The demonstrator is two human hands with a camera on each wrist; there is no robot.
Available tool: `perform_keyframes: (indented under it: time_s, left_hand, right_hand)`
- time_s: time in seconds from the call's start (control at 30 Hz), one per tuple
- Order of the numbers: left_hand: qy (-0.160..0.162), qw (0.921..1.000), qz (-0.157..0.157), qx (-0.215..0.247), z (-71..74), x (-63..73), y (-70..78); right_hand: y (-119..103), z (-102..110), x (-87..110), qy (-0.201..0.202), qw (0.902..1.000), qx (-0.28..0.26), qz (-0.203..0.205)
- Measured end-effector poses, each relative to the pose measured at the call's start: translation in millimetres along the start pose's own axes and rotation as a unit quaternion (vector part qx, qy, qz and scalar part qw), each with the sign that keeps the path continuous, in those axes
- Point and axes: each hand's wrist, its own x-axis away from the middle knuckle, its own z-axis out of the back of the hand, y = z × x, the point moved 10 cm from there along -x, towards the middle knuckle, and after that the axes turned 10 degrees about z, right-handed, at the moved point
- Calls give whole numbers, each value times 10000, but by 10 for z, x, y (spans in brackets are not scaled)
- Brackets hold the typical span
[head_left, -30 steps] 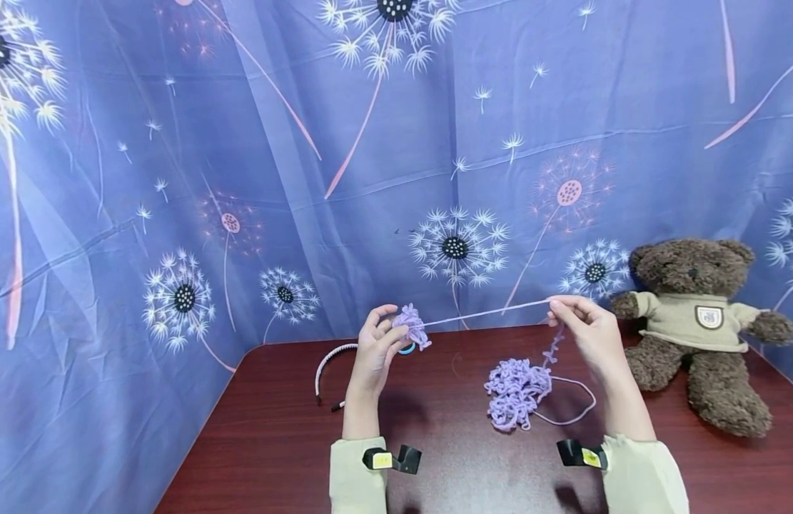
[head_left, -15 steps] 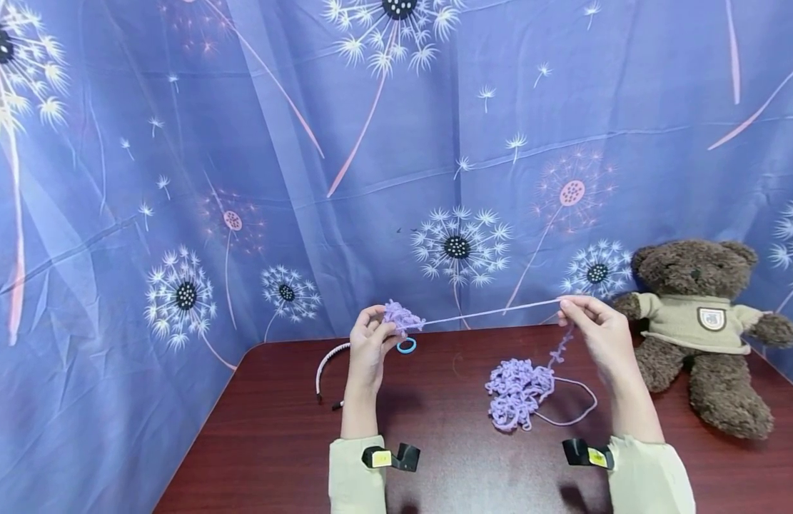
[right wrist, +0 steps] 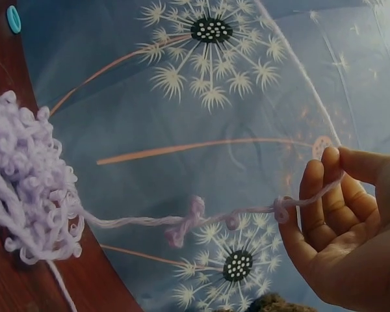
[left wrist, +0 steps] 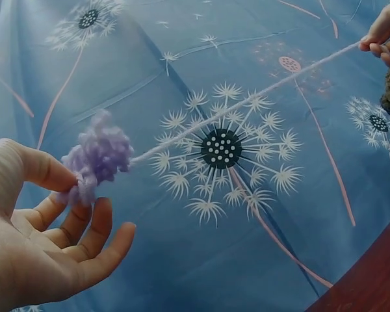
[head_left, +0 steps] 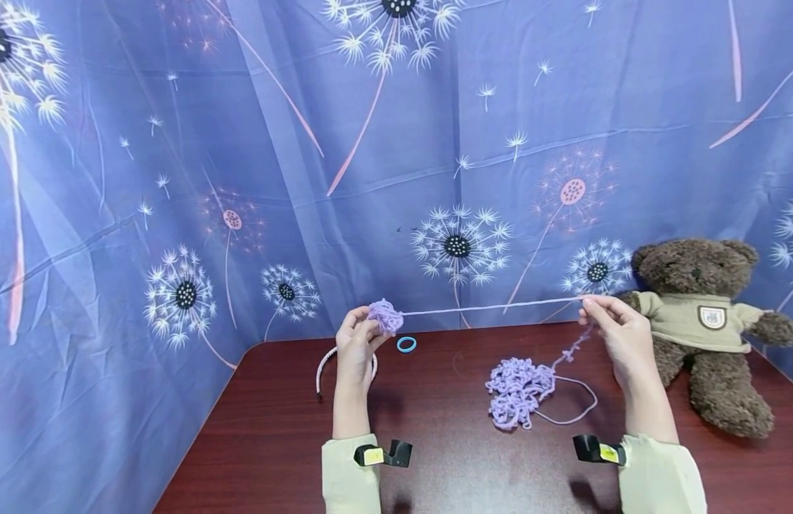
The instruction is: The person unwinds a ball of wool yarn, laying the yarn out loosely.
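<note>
My left hand (head_left: 357, 346) pinches a small looped bunch of lilac yarn (left wrist: 99, 156) between thumb and fingers, raised above the table. From it a single taut strand (head_left: 492, 308) runs across to my right hand (head_left: 621, 332), whose thumb and fingertips pinch it. In the right wrist view, the yarn continues past the right hand (right wrist: 351, 221) as a knobbly length (right wrist: 195, 220) with small loops. That length slants down to a larger curly heap of lilac yarn (head_left: 518, 392) lying on the table. A loose loop of yarn (head_left: 592, 400) trails beside the heap.
On the dark red table (head_left: 460, 464), a light blue ring (head_left: 406, 345) lies right of the left hand. A white cord-like band (head_left: 320, 371) curves partly behind the left wrist. At right sits a brown teddy bear (head_left: 698, 314); behind hangs a blue dandelion-print cloth (head_left: 370, 235).
My hands have moved apart, the left leftward and the right rightward, so the strand between them is longer. The blue ring now shows fully. The heap stays in place.
</note>
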Motion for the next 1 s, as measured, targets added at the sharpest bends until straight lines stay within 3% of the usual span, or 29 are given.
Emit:
perform_keyframes:
  time_s: [0.3,0.5,0.77,0.9,1.0]
  left_hand:
    - [166,9998,-60,53,58,-3,20]
    - [179,9995,-168,215,91,3,51]
    - [-48,9999,-22,153,-59,-8,-15]
    - [-338,9994,91,64,-243,29,-106]
    - [-652,9978,154,-31,-422,79,-177]
  right_hand:
    - [126,170,-9,441,9982,-303,-254]
    - [189,270,-17,710,9964,-171,-438]
    - [256,137,-29,456,9976,-34,-514]
    - [330,-2,6,290,9948,710,-676]
    - [359,-168,44,12,9845,1619,-681]
